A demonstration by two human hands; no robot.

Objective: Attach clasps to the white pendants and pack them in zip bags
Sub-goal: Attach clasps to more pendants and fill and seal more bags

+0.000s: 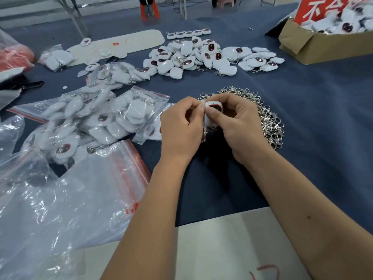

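Both hands meet mid-tabletop over one white pendant (pixel 212 110), held upright between them just above the dark cloth (pixel 302 122). Left hand (pixel 181 126) grip: thumb and forefinger pinched at the pendant's upper left edge, other fingers curled in; whether a clasp sits in that pinch cannot be told, it's hidden. Right hand (pixel 238 122) grip: fingers wrapped round the pendant's right side and back, thumb pressed on its front left edge, dark red window facing the camera. Just right of and behind the grip, touching the right hand's outline, a heap of silver clasps (pixel 270 118). Far behind the grip, a loose pile of pendants (pixel 201 57), many with clasps on, with a neat row of five (pixel 188 34) beyond it. Left of the grip, filled zip bags (pixel 113 114) with red seal strips, lying overlapped; nearer and lower left, a stack of empty zip bags (pixel 96 188) and crumpled clear plastic (pixel 30 209). Far right behind, a cardboard box (pixel 323 45) full of more pendants. Below the grip, under the forearms, a pale board (pixel 222 249) at the tabletop's near edge. A second pale board (pixel 125 42) lies far back left.
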